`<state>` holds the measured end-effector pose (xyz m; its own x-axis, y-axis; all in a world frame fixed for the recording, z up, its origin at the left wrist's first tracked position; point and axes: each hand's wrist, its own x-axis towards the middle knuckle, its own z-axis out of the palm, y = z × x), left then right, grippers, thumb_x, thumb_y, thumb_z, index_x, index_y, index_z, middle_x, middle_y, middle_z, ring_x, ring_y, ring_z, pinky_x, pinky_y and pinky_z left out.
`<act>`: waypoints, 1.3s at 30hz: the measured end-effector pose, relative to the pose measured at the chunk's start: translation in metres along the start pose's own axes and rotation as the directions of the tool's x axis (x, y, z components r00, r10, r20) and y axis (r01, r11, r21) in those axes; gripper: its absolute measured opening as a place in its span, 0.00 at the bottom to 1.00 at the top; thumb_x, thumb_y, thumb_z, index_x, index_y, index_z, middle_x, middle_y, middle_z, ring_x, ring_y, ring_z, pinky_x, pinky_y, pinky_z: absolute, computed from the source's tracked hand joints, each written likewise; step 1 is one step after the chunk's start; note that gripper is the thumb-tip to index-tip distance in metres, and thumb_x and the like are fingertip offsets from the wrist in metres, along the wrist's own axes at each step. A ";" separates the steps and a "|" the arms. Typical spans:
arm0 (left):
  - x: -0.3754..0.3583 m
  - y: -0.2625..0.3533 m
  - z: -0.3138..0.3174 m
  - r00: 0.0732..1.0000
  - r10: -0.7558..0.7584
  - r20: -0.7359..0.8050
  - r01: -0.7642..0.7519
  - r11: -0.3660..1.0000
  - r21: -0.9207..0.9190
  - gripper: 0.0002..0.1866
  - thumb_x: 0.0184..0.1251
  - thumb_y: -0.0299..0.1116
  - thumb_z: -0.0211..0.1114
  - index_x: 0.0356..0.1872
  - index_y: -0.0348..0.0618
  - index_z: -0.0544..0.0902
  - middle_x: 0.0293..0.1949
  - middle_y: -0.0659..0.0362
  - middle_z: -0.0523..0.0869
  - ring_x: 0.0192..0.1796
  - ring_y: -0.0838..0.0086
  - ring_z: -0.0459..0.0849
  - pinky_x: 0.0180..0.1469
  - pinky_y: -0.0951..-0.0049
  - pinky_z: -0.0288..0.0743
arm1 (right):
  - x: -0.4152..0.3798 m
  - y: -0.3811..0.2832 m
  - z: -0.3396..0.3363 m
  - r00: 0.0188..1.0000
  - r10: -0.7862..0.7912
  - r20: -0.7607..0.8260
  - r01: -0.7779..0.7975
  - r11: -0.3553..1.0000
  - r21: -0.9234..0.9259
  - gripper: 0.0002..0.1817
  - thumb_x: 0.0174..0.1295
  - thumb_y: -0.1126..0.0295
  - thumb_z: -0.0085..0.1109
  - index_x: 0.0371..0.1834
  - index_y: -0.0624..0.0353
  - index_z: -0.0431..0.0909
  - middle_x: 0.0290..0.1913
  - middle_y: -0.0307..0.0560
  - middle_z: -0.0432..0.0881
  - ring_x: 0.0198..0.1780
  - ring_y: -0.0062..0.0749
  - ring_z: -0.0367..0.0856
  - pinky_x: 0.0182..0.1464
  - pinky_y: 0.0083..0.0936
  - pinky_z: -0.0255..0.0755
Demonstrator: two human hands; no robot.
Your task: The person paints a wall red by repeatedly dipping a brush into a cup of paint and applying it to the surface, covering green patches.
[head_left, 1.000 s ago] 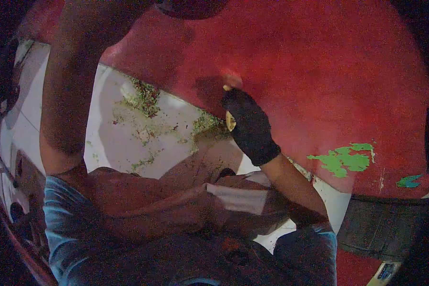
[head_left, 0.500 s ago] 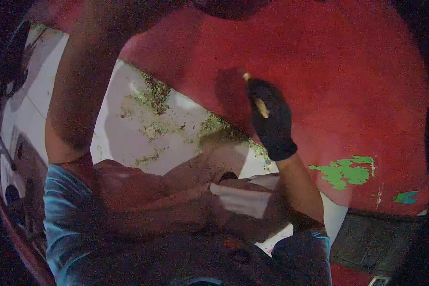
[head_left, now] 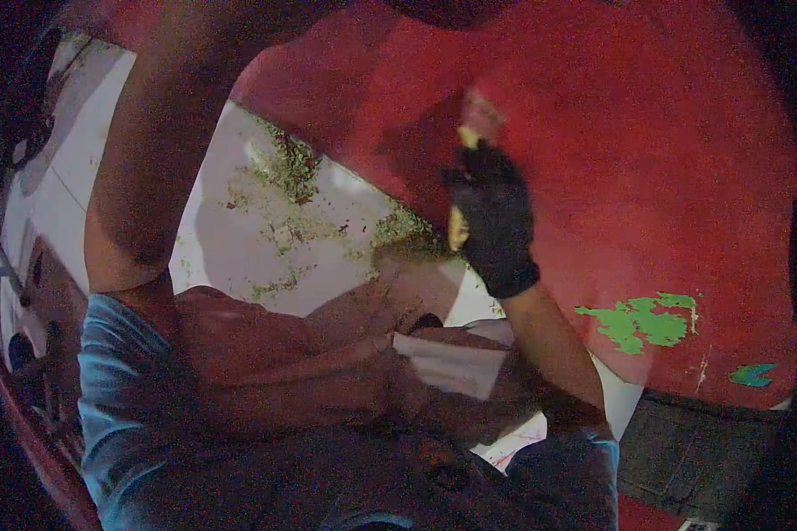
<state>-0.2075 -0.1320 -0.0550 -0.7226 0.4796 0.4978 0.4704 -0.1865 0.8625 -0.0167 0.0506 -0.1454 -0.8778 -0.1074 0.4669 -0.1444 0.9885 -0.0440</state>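
Observation:
My right hand (head_left: 500, 221), in a black glove, is closed round a wooden-handled scraper (head_left: 469, 137). Pale wood shows at both ends of the grip, and the tool's blurred head overlaps the red painted wall (head_left: 629, 168). My bare left forearm (head_left: 159, 150) reaches up past the top of the view. At the top edge, a dark shape beyond it may be the left hand, its fingers hidden. Lower on the wall, a bright green patch (head_left: 642, 323) with ragged edges shows through the red.
Flakes and debris (head_left: 292, 168) lie along the foot of the wall on the pale floor (head_left: 221, 239). A dark, flat panel-like object (head_left: 700, 451) sits at lower right. Dark frame-like things (head_left: 31, 354) line the left edge. My folded legs (head_left: 266, 354) fill the lower middle.
My right hand has shifted slightly left and turned, so the scraper's blurred head now shows above the fingers. My left forearm has moved a little.

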 end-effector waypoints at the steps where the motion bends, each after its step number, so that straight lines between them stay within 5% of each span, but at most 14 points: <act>1: -0.011 0.010 0.005 1.000 0.000 0.003 0.000 1.000 -0.002 0.29 0.42 0.38 0.75 0.43 0.39 0.69 0.32 0.58 0.76 0.34 0.73 0.76 0.36 0.72 0.70 | -0.004 0.000 0.014 0.983 0.119 0.136 -0.142 0.976 0.167 0.12 0.51 0.78 0.55 0.40 0.59 0.77 0.42 0.52 0.78 0.42 0.42 0.77 0.45 0.30 0.70; 3: -0.017 0.015 0.005 1.000 0.000 0.007 0.000 1.000 -0.010 0.28 0.42 0.38 0.75 0.42 0.39 0.69 0.32 0.58 0.76 0.34 0.73 0.76 0.36 0.72 0.70 | -0.010 0.004 0.028 0.936 0.206 0.286 -0.293 0.907 0.303 0.13 0.50 0.78 0.54 0.41 0.60 0.76 0.42 0.52 0.78 0.42 0.42 0.77 0.44 0.29 0.70; 5: -0.005 0.009 0.000 1.000 0.001 0.014 -0.001 1.000 -0.016 0.28 0.42 0.38 0.75 0.42 0.39 0.70 0.31 0.58 0.76 0.33 0.74 0.76 0.35 0.72 0.70 | -0.013 0.007 0.031 0.978 -0.093 0.185 0.064 0.985 0.158 0.15 0.49 0.80 0.51 0.42 0.61 0.75 0.41 0.51 0.78 0.42 0.42 0.77 0.44 0.30 0.71; 6: -0.012 0.014 -0.001 1.000 0.004 0.015 -0.003 1.000 -0.019 0.28 0.42 0.38 0.75 0.41 0.39 0.70 0.31 0.58 0.76 0.33 0.74 0.76 0.35 0.73 0.70 | -0.010 0.003 0.030 0.978 -0.098 0.183 0.070 0.986 0.153 0.15 0.49 0.80 0.51 0.42 0.61 0.75 0.41 0.51 0.78 0.42 0.42 0.77 0.44 0.30 0.71; 16: -0.008 0.021 -0.012 1.000 -0.010 0.024 0.011 1.000 -0.023 0.25 0.42 0.38 0.75 0.39 0.39 0.71 0.28 0.59 0.76 0.30 0.75 0.76 0.32 0.74 0.69 | 0.031 0.003 -0.031 0.920 0.070 -0.385 0.029 0.969 0.246 0.09 0.57 0.80 0.50 0.40 0.65 0.76 0.41 0.50 0.79 0.44 0.39 0.77 0.47 0.30 0.69; 18: -0.004 0.015 -0.012 0.999 -0.019 0.029 0.019 1.000 -0.023 0.25 0.42 0.38 0.75 0.38 0.39 0.71 0.27 0.60 0.76 0.30 0.76 0.76 0.31 0.75 0.69 | 0.029 -0.006 -0.048 0.891 0.085 -0.446 -0.131 0.989 -0.072 0.08 0.57 0.80 0.51 0.38 0.63 0.76 0.40 0.49 0.79 0.44 0.38 0.77 0.49 0.30 0.69; 23: 0.012 0.001 -0.018 0.998 -0.048 0.040 0.049 0.999 -0.022 0.24 0.42 0.38 0.75 0.36 0.39 0.72 0.26 0.60 0.76 0.28 0.76 0.76 0.30 0.76 0.69 | 0.031 -0.009 -0.056 0.770 -0.167 -0.615 0.035 0.975 -0.221 0.04 0.56 0.79 0.52 0.33 0.61 0.76 0.39 0.51 0.79 0.45 0.42 0.77 0.50 0.35 0.69; 27: -0.027 0.016 -0.017 0.995 -0.070 0.065 0.071 0.997 -0.022 0.23 0.42 0.38 0.75 0.35 0.39 0.73 0.25 0.61 0.76 0.27 0.77 0.76 0.29 0.76 0.69 | 0.031 -0.013 -0.031 0.889 -0.198 -0.413 0.108 0.967 -0.231 0.07 0.50 0.79 0.55 0.34 0.61 0.77 0.40 0.53 0.79 0.45 0.44 0.77 0.49 0.35 0.69; 29: 0.012 -0.003 -0.023 0.995 -0.076 0.070 0.078 0.997 -0.024 0.23 0.42 0.38 0.75 0.35 0.39 0.73 0.24 0.61 0.76 0.27 0.77 0.76 0.28 0.77 0.69 | 0.033 -0.019 -0.015 0.901 0.297 -0.317 -0.217 0.940 0.264 0.09 0.48 0.80 0.56 0.34 0.60 0.78 0.40 0.52 0.79 0.45 0.43 0.77 0.48 0.35 0.69; 33: 0.007 0.000 -0.027 0.992 -0.093 0.081 0.095 0.995 -0.026 0.22 0.42 0.38 0.75 0.34 0.39 0.73 0.23 0.61 0.76 0.26 0.78 0.76 0.27 0.77 0.69 | 0.035 -0.011 0.001 0.925 -0.206 -0.319 0.159 0.973 -0.167 0.09 0.48 0.76 0.57 0.34 0.58 0.78 0.38 0.50 0.79 0.42 0.42 0.77 0.44 0.32 0.70; 34: 0.009 0.000 -0.024 0.992 -0.097 0.087 0.099 0.995 -0.028 0.22 0.42 0.39 0.75 0.33 0.39 0.74 0.23 0.61 0.76 0.25 0.78 0.76 0.27 0.78 0.69 | 0.036 -0.013 0.002 0.925 -0.205 -0.319 0.158 0.973 -0.167 0.09 0.48 0.76 0.57 0.34 0.58 0.78 0.38 0.50 0.79 0.42 0.42 0.77 0.44 0.32 0.70; 36: -0.023 0.011 -0.026 0.990 -0.102 0.100 0.105 0.994 -0.031 0.22 0.42 0.39 0.75 0.33 0.39 0.74 0.22 0.62 0.76 0.25 0.78 0.76 0.26 0.78 0.69 | 0.039 -0.019 0.003 0.967 0.179 0.181 -0.216 0.954 0.210 0.10 0.50 0.74 0.55 0.37 0.58 0.77 0.36 0.50 0.78 0.39 0.43 0.77 0.42 0.32 0.71; 37: -0.024 0.015 -0.020 0.989 -0.104 0.105 0.108 0.994 -0.032 0.21 0.42 0.39 0.75 0.32 0.39 0.74 0.22 0.62 0.76 0.24 0.78 0.76 0.26 0.78 0.69 | 0.040 -0.022 0.008 0.967 0.179 0.180 -0.216 0.954 0.209 0.10 0.50 0.74 0.55 0.37 0.58 0.77 0.36 0.50 0.78 0.39 0.43 0.77 0.42 0.32 0.71; 39: -0.029 0.017 -0.023 0.988 -0.107 0.112 0.112 0.993 -0.035 0.21 0.42 0.39 0.75 0.32 0.39 0.74 0.21 0.62 0.76 0.24 0.79 0.76 0.26 0.79 0.69 | 0.040 -0.023 0.022 0.843 0.367 0.393 -0.532 0.671 0.517 0.10 0.51 0.75 0.52 0.38 0.59 0.76 0.35 0.51 0.77 0.38 0.43 0.76 0.42 0.33 0.70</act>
<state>-0.1900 -0.1685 -0.0526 -0.7076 0.5899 0.3889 0.3686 -0.1614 0.9155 -0.0582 0.0208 -0.1448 -0.9727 0.2300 0.0306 0.1342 0.6653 -0.7344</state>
